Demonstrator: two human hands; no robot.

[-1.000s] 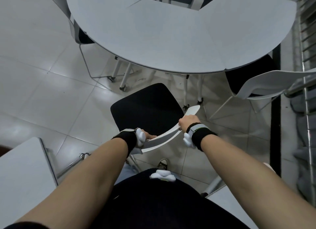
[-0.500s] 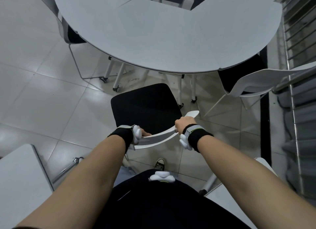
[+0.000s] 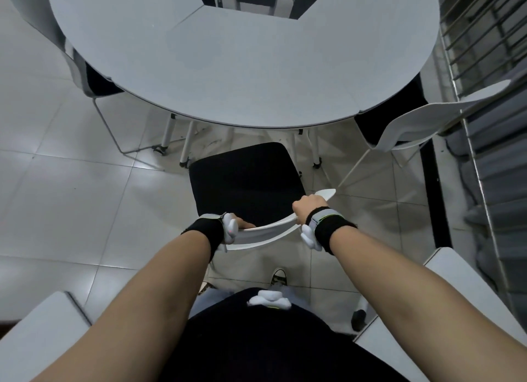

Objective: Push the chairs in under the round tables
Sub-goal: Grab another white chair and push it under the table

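A chair with a black seat (image 3: 245, 179) and a curved white backrest (image 3: 271, 230) stands in front of me, its seat front just short of the round grey table (image 3: 242, 53). My left hand (image 3: 238, 224) grips the left end of the backrest. My right hand (image 3: 309, 207) grips it near the right end. Both wrists wear black bands with white trackers. The whole seat is still in the open, none of it under the tabletop.
A white chair (image 3: 422, 124) stands at the table's right edge, another (image 3: 85, 76) at its left, both partly under. A metal railing (image 3: 484, 53) runs along the right. Grey tabletops sit at bottom left (image 3: 37, 333) and bottom right (image 3: 456, 296). White table legs on castors (image 3: 185, 142) stand ahead.
The chair and both hands have moved forward, closer to the round table's edge. The grip on the backrest is unchanged.
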